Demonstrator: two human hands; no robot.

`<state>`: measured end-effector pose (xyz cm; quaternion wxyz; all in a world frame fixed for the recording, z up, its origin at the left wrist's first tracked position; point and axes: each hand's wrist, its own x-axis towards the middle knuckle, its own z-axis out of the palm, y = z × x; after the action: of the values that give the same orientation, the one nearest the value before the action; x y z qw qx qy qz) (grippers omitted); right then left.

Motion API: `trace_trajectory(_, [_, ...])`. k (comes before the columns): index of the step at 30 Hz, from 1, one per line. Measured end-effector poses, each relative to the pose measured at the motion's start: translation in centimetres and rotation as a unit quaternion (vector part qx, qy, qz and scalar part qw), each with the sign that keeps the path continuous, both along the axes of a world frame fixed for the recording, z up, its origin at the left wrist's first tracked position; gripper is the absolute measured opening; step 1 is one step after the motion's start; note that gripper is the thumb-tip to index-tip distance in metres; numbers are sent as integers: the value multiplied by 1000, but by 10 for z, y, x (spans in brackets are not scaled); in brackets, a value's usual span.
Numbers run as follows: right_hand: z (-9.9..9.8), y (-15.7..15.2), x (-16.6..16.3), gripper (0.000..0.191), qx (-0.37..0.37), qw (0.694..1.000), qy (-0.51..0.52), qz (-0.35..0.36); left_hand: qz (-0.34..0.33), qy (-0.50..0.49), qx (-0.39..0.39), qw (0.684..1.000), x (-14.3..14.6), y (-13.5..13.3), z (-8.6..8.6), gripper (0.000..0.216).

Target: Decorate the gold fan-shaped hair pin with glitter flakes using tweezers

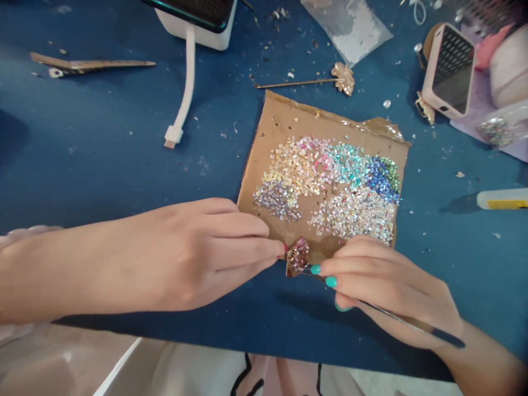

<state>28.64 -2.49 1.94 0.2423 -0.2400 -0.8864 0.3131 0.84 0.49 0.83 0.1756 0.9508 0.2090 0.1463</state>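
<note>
Tweezers (437, 333) run through the right hand (400, 283), its fingers closed around them in a pen-like grip, with the tips at the right side of a small fan-shaped ornament (298, 256). That ornament is between both hands, at the near edge of the cardboard (322, 122); the left hand (206, 247), fingers drawn together, appears to pinch its left side, probably to steady it against the tweezers. Tiny chips (350, 165) lie spread over the cardboard in patches of colour, presumably grouped so that shades stay apart and within reach, and kept off the blue tabletop (124, 165). The left thumb is out of sight, so how firmly that pinch closes cannot be told. Whether the tweezers' tips hold a chip is too small to make out. A dark-screened device (206, 14) and a plastic bag (355, 33) are cut off above, a white tube (501, 199) at the right.
</note>
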Motion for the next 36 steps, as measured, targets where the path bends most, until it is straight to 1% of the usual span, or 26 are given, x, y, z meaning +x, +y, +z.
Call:
trace_trajectory(1, [1, 0, 0, 11, -4, 1000, 0, 0, -34, -9, 1, 999, -1, 0, 0, 43])
trace_trajectory(3, [2, 0, 0, 10, -13, 1000, 0, -6, -74, -18, 0, 997, -2, 0, 0, 38])
trace_trajectory(8, [2, -1, -1, 11, -14, 1000, 4, -12, -73, -15, -16, 997, -5, -1, -1, 36])
trace_trajectory(18, [-2, -2, -1, 12, -10, 1000, 1, -12, -86, -19, -12, 996, -4, 2, -2, 37])
trace_trajectory(29, [-1, -4, -2, 12, -2, 999, -19, -31, -67, -21, -19, 997, -5, 2, -2, 37])
trace_trajectory(35, [1, -3, -1, 14, -6, 1000, -5, -24, -45, -16, -53, 997, -3, 0, -2, 34])
trace_trajectory(36, [2, -3, -1, 15, -9, 1000, 0, -23, -43, -25, -46, 998, -3, -1, -1, 35])
